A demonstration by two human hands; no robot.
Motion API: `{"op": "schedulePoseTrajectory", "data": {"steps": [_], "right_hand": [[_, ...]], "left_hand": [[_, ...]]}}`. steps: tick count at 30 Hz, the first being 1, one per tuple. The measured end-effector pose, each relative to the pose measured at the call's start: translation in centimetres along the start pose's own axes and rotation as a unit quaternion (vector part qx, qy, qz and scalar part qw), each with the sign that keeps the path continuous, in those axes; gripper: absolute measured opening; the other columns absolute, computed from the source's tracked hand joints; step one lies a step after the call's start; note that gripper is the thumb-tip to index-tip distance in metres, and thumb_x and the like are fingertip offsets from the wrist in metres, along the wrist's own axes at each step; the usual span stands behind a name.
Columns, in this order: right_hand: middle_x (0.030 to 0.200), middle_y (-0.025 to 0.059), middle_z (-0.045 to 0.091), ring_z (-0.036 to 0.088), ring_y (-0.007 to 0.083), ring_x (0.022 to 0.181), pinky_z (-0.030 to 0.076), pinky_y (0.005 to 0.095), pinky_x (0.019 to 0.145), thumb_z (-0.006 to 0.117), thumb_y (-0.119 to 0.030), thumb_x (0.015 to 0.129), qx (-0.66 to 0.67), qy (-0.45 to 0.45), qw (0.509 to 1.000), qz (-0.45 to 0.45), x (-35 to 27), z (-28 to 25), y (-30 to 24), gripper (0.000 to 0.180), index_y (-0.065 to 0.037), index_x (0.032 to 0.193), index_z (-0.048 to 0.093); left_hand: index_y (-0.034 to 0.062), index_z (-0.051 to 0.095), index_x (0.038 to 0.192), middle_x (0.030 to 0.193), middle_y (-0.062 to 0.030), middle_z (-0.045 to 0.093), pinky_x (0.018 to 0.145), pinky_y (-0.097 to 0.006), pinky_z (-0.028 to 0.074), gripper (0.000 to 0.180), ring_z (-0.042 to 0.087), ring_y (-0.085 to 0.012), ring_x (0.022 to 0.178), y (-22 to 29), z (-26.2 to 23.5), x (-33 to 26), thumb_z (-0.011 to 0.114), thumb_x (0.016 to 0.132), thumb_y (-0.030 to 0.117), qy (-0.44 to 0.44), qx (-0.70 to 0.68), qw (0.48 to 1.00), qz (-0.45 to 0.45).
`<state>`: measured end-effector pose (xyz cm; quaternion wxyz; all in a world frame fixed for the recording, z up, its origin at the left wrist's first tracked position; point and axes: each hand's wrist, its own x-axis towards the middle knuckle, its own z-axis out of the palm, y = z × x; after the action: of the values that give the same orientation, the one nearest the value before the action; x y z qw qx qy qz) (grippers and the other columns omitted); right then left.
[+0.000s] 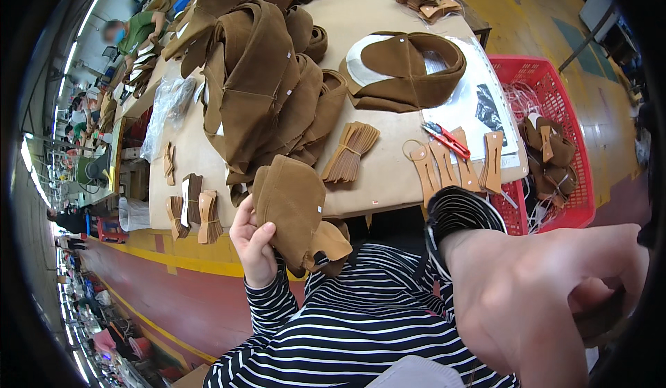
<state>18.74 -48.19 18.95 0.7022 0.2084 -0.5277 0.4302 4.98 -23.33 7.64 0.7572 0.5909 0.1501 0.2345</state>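
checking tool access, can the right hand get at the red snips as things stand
Probably yes: nothing covers the red snips on the table, though whether the right hand holds something is unclear.

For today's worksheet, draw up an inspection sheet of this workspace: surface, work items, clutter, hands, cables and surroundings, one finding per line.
Surface: tan tabletop, largely covered with work.
Work items: brown piece in hand; heaped brown pieces, a fanned brown bundle and tan tabs on the table.
Clutter: red-handled snips by the tabs; clear plastic bag at the left edge.
Hands: left hand grips the brown piece; right hand is close to the camera, fingers curled, contents unclear.
Cables: nothing seen near the hands.
Surroundings: red basket with brown pieces, right of the table; co-worker in green, upper left.
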Motion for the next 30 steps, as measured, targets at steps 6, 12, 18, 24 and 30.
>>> {"op": "schedulePoseTrajectory", "data": {"steps": [6, 12, 18, 24, 30], "right_hand": [[0.102, 0.0161, 0.060, 0.052, 0.0232, 0.050, 0.039, 0.0280, 0.043, 0.046, -0.010, 0.097, -0.020, -0.023, 0.999, -0.019, 0.5, -0.2, 0.3, 0.007, -0.013, 0.102, 0.043], [0.106, 0.0153, 0.059, 0.053, 0.0223, 0.052, 0.040, 0.0280, 0.045, 0.046, -0.011, 0.098, -0.051, -0.030, 0.998, -0.033, 0.1, 0.5, 0.5, 0.008, -0.013, 0.105, 0.044], [0.109, 0.0146, 0.058, 0.054, 0.0215, 0.054, 0.041, 0.0280, 0.046, 0.047, -0.013, 0.098, -0.076, -0.045, 0.995, -0.052, -0.2, 1.6, 0.9, 0.009, -0.013, 0.107, 0.045], [0.113, 0.0139, 0.056, 0.055, 0.0206, 0.056, 0.042, 0.0280, 0.048, 0.047, -0.015, 0.098, -0.157, -0.076, 0.982, -0.073, 0.0, 3.9, 1.1, 0.011, -0.013, 0.109, 0.046], [0.116, 0.0132, 0.055, 0.056, 0.0197, 0.058, 0.043, 0.0280, 0.049, 0.048, -0.017, 0.099, -0.169, -0.093, 0.979, -0.067, 1.1, 2.9, 1.1, 0.014, -0.013, 0.112, 0.047]], "left_hand": [[-0.0121, 0.045, 0.129, 0.118, -0.0192, 0.063, 0.096, -0.030, 0.044, 0.056, 0.062, -0.0210, 0.106, 1.0, 0.4, 0.3, 0.060, 0.079, 0.007, 0.008, -0.012, 1.000, 0.011], [-0.0073, 0.045, 0.131, 0.119, -0.0167, 0.062, 0.096, -0.030, 0.044, 0.056, 0.061, -0.0206, 0.107, 7.5, 3.6, 0.5, 0.062, 0.083, 0.016, -0.147, -0.054, 0.985, 0.077], [-0.0029, 0.046, 0.130, 0.115, -0.0139, 0.062, 0.092, -0.030, 0.046, 0.050, 0.059, -0.0200, 0.105, 13.0, 7.0, 9.9, 0.062, 0.086, 0.016, -0.388, 0.026, 0.860, 0.331], [0.0015, 0.055, 0.120, 0.108, -0.0067, 0.063, 0.085, -0.025, 0.047, 0.037, 0.059, -0.0164, 0.098, 4.3, 17.4, 17.0, 0.068, 0.088, 0.014, -0.069, 0.148, 0.862, 0.480], [0.0116, 0.046, 0.138, 0.113, -0.0199, 0.062, 0.088, -0.040, 0.051, 0.051, 0.062, -0.0340, 0.101, -9.3, 23.3, 22.3, 0.061, 0.089, 0.012, -0.435, 0.475, 0.696, 0.317]]}}
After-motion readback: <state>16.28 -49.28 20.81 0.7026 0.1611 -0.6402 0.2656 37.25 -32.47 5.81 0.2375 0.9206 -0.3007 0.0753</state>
